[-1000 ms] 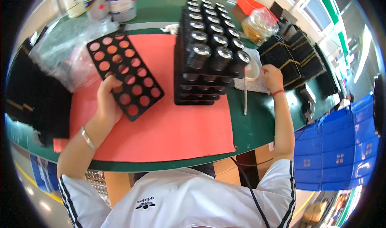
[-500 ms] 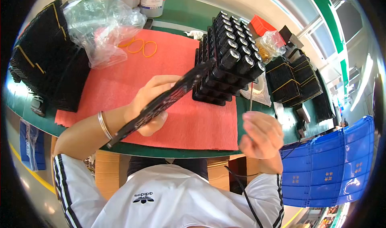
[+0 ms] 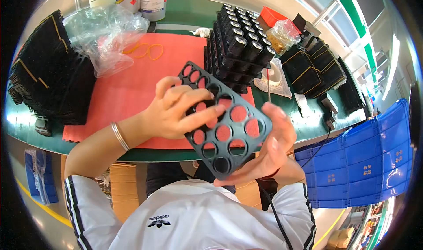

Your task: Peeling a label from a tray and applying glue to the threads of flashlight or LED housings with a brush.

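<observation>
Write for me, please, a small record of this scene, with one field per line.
Left hand: fingers over the face of a black tray with round holes
Right hand: at the tray's right edge
Tray: tilted
Surface: red mat on green table
Beyond the tray: black cylinders standing in racks
Left side: clear plastic bag, stacked black sheets
Back: pails

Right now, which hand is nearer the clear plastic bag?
Left. The left hand, on the perforated black tray, lies right of the bag, toward the person; the right hand, at its right edge, is farther right.
</observation>
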{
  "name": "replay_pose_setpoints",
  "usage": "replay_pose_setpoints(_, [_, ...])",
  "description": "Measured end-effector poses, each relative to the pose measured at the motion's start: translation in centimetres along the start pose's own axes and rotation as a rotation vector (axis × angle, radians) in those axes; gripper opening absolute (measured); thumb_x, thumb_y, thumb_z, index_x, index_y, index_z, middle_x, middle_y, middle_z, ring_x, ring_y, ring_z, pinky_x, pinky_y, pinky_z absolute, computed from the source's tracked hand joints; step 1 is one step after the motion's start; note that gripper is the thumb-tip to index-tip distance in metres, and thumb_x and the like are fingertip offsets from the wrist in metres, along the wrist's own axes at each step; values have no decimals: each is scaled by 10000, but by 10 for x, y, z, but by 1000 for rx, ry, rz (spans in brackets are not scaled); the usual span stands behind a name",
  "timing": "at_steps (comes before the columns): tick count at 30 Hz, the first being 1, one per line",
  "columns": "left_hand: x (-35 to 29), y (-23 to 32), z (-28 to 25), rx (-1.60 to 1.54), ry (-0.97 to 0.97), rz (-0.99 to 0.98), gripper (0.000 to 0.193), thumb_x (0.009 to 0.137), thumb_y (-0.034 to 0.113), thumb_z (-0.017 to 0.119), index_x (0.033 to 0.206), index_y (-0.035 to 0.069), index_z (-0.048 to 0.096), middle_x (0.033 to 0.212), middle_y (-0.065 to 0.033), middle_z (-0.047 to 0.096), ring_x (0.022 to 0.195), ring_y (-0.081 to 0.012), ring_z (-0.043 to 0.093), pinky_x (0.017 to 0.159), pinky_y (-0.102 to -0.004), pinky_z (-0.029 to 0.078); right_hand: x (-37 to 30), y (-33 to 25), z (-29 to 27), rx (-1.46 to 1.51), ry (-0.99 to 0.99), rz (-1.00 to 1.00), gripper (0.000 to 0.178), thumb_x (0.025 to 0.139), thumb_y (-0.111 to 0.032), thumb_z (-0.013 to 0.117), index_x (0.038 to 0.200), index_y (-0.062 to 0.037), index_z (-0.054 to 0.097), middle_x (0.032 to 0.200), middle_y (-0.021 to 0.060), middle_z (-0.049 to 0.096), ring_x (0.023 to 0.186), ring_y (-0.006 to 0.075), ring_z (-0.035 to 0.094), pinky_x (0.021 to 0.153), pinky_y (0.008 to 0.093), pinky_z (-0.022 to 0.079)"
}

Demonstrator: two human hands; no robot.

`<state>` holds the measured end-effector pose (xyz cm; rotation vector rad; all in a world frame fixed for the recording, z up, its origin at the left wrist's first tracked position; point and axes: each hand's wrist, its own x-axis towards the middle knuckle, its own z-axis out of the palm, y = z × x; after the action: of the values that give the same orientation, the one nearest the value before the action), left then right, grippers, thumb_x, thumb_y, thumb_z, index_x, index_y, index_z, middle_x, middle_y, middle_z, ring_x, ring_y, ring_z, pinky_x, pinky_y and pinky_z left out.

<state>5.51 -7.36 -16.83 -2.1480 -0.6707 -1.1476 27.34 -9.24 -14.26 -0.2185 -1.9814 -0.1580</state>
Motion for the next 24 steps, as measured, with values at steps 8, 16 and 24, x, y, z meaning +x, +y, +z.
replay_pose_setpoints(8, [-8, 8, -3, -102, -6, 26, 533, 651, 460, 589, 1072, 140, 522, 927, -51, 460, 813, -208, 399, 711, -363, 291, -7, -13, 2, 108, -109, 35, 963, 552, -531, 759, 1285, -142, 272, 1268, 287, 296, 1106, 413, 409, 912, 533, 344])
replay_pose_setpoints(16, [1, -38, -3, 14, 79, -455, 711, 619, 502, 634, 1147, 57, 465, 984, -93, 447, 900, -271, 378, 814, -411, 264, 2, 30, -39, -305, 101, -438, 998, 627, -632, 618, 1343, -85, 187, 1289, 245, 296, 1139, 375, 380, 926, 536, 326])
replay_pose_setpoints(24, [20, -86, 22, 102, -284, -1016, 746, 708, 565, 551, 1214, 27, 443, 1098, -168, 474, 1059, -341, 369, 940, -441, 256, 13, 110, -82, -443, 335, -78, 711, 770, -387, 592, 1252, 32, 277, 1280, 188, 344, 1193, 292, 341, 966, 450, 258])
